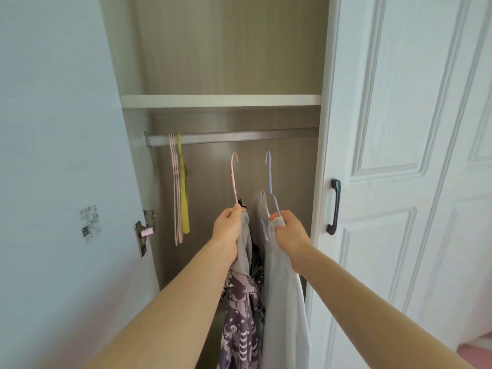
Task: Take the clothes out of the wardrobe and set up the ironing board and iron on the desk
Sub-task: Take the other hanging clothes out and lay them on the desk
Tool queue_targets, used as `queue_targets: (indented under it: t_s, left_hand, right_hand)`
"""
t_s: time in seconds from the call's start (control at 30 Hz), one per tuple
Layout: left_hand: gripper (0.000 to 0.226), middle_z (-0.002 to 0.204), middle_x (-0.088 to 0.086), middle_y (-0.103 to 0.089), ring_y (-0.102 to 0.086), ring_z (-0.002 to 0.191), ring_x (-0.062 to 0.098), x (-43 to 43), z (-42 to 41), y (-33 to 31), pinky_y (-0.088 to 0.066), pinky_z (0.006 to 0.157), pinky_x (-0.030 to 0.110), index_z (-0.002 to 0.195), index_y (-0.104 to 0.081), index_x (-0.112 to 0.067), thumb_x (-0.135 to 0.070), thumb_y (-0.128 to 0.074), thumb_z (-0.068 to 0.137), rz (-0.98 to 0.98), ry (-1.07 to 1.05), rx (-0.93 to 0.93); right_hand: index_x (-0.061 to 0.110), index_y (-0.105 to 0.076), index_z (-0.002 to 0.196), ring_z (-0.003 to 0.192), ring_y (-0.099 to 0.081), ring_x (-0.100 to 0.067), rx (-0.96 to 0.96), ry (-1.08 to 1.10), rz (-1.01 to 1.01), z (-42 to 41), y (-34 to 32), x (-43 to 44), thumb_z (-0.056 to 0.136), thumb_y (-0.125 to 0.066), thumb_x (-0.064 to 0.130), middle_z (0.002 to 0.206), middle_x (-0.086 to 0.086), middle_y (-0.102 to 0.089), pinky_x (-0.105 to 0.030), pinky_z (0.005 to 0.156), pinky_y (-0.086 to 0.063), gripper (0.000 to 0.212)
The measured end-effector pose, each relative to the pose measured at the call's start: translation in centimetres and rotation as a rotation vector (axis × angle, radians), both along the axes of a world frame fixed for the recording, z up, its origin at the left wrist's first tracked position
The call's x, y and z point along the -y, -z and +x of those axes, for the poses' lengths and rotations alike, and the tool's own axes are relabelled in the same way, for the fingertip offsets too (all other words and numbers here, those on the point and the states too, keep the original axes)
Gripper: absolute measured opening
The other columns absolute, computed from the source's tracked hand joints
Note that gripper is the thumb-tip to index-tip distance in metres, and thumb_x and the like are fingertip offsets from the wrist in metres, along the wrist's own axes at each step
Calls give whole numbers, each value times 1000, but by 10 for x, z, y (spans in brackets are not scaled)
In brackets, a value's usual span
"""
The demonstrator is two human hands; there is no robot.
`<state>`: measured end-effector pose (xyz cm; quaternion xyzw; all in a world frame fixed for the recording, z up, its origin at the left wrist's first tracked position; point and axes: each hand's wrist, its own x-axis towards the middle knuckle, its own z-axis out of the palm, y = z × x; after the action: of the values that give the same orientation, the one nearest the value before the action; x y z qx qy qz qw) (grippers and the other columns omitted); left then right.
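I look into an open wardrobe. My left hand [228,227] grips a pink hanger [234,179] with a grey top and a purple patterned garment [241,323] hanging from it. My right hand [288,237] grips a lilac hanger [270,182] carrying a pale grey garment [283,310]. Both hanger hooks are off the metal rail [239,135] and hang a little below it. The clothes drape down between my forearms.
Several empty pink hangers [175,190] and a yellow one [183,193] hang at the rail's left end. A white shelf [221,100] sits above the rail. The open left door [53,155] and the closed right door with a black handle [335,206] flank the opening.
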<state>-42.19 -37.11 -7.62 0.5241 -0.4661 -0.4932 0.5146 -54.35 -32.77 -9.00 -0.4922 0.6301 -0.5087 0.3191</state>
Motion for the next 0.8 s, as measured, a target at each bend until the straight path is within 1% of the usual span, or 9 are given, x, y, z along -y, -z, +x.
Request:
queue_targets:
  t_s: [0.13,0.27,0.37,0.43,0.53,0.6,0.7,0.77,0.8]
  left_hand:
    - [30,94,0,-60,-56,83,15,-41,7,8,-45,62,26,104,-69,-16,-34,-45,98,28,8,-63]
    - [22,105,-1,-67,-60,95,18,-85,21,9,-48,84,32,92,-69,-17,-27,-50,98,118,28,-254]
    - [24,94,3,-69,-61,84,20,-124,33,11,-47,69,33,82,-71,-16,-25,-54,96,197,73,-423]
    - [26,88,8,-67,-61,80,25,-148,40,14,-49,65,35,76,-72,-16,-24,-56,95,219,119,-437]
    - [28,95,14,-67,-63,85,28,-180,49,15,-54,79,40,81,-72,-15,-21,-51,97,175,188,-421]
    - [23,90,8,-70,-62,81,21,-201,55,16,-51,70,30,96,-71,-12,-18,-48,99,145,187,-391]
    - [25,76,-6,-73,-57,80,13,-240,68,17,-40,57,23,122,-52,-14,-10,-48,98,110,225,-348]
    - [31,80,-5,-75,-57,88,17,-268,77,18,-43,62,26,122,-50,-22,-6,-50,95,94,276,-322]
    - [30,90,-1,-74,-57,96,19,-282,81,19,-48,71,30,119,-52,-22,-5,-51,94,93,305,-300]
  right_hand:
    - [26,-55,100,68,-42,-14,46,-11,25,5,0,-45,94,-31,6,82,-1,-50,-26,58,-38,32]
    - [30,-57,104,76,-46,-10,48,-18,16,16,-2,-90,94,-32,7,91,4,-53,-25,62,-40,35]
    - [33,-58,111,89,-50,-6,71,-23,3,25,-3,-124,95,-38,10,101,10,-55,-25,69,-41,35]
    - [35,-59,110,91,-52,-9,71,-13,3,32,-2,-149,95,-39,10,102,9,-56,-25,68,-43,35]
    - [35,-59,108,87,-55,-13,49,4,16,45,0,-189,94,-39,11,101,7,-59,-27,69,-47,34]
    - [35,-60,107,81,-56,-16,47,29,14,54,1,-215,93,-39,11,98,4,-60,-29,70,-48,34]
    - [34,-60,109,71,-52,-12,47,62,17,68,1,-257,93,-39,12,90,6,-58,-24,59,-43,34]
    - [34,-59,110,68,-50,-11,38,78,27,76,2,-286,94,-38,12,90,7,-58,-23,56,-42,35]
    - [34,-59,111,66,-49,-11,33,90,34,80,2,-301,94,-38,12,92,6,-58,-22,54,-42,35]
